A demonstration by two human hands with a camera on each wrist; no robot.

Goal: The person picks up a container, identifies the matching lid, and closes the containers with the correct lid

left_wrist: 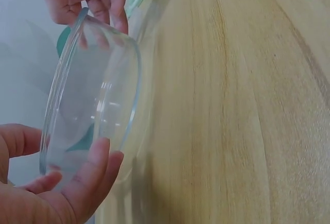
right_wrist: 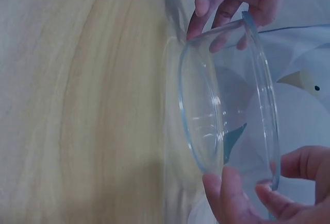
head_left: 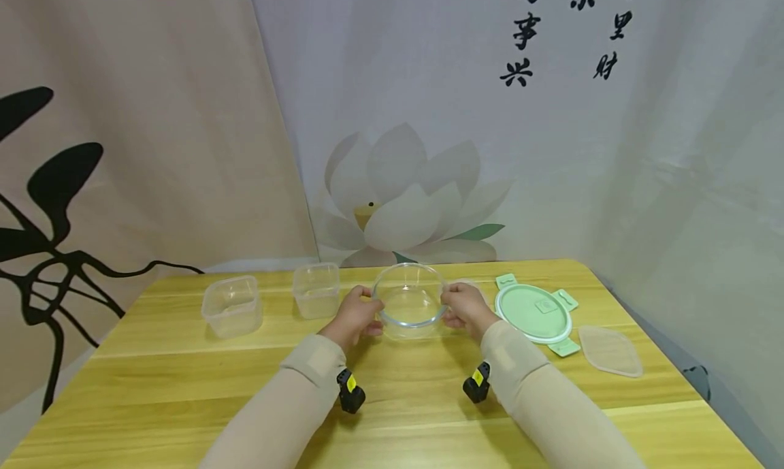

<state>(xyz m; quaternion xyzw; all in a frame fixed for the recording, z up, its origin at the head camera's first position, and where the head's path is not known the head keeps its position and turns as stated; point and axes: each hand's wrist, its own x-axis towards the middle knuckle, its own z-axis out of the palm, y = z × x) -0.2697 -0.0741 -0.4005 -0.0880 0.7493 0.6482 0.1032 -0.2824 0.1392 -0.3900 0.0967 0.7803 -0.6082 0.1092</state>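
Note:
A round clear glass bowl [head_left: 409,324] is between the two hands near the table's far middle, its opening facing up. My left hand [head_left: 356,314] grips its left side, the thumb at the rim and the fingers against the outer wall. From the opposite side my right hand [head_left: 468,307] holds the bowl in the same manner. In the left wrist view the glass bowl [left_wrist: 98,95] has its base close over the tabletop. The right wrist view shows the fingers of the right hand [right_wrist: 258,201] spread along the wall below the rim.
Two clear square plastic containers, one farther left [head_left: 233,309] and one nearer the bowl [head_left: 316,293], stand on the wooden table [head_left: 404,414]. At right lie a round green lid [head_left: 529,312] with flaps and a translucent lid [head_left: 610,351]. A printed cloth [head_left: 429,81] hangs behind.

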